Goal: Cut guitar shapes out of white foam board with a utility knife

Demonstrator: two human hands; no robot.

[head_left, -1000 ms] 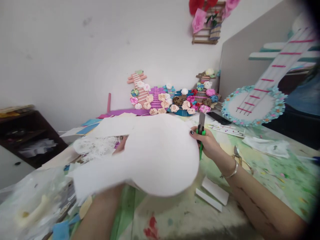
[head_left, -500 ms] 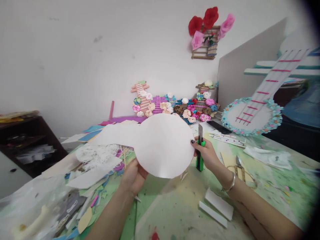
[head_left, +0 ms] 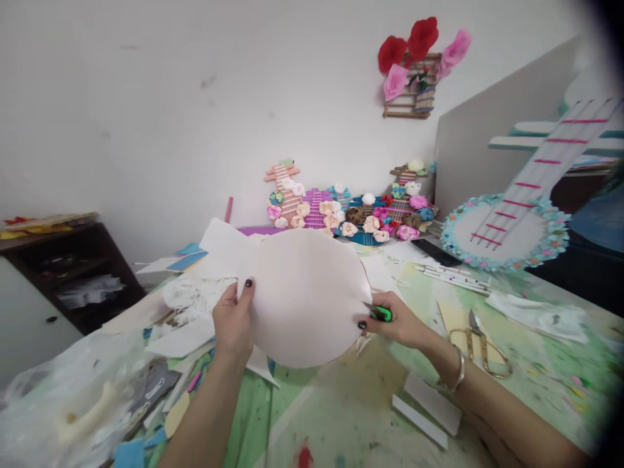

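A large white cardboard cutout (head_left: 307, 296) with a rounded body is held up over the table. My left hand (head_left: 234, 318) is closed on its left side, thumb on top and the other fingers behind. At the right edge, my right hand (head_left: 392, 320) pinches the rim, with its thumb on the near side. That same hand also holds a green and black utility knife (head_left: 380, 313), its dark tip pointing left across the edge of the cutout. Most of the knife is hidden by the fingers. Behind the cutout's upper left lies another white piece (head_left: 219, 246), partly covered.
Gold-handled scissors (head_left: 476, 348) lie to the right, near white cardboard strips (head_left: 424, 416). A white banjo-like craft (head_left: 509, 227) stands at the far right. Paper scraps and a clear plastic bag (head_left: 63, 396) crowd the left. Flower-decorated crafts (head_left: 341, 211) line the wall.
My left hand has moved from beneath the cutout to its left side, thumb now on top. The cutout has come lower. The knife, upright before, now lies nearly flat in my right hand.
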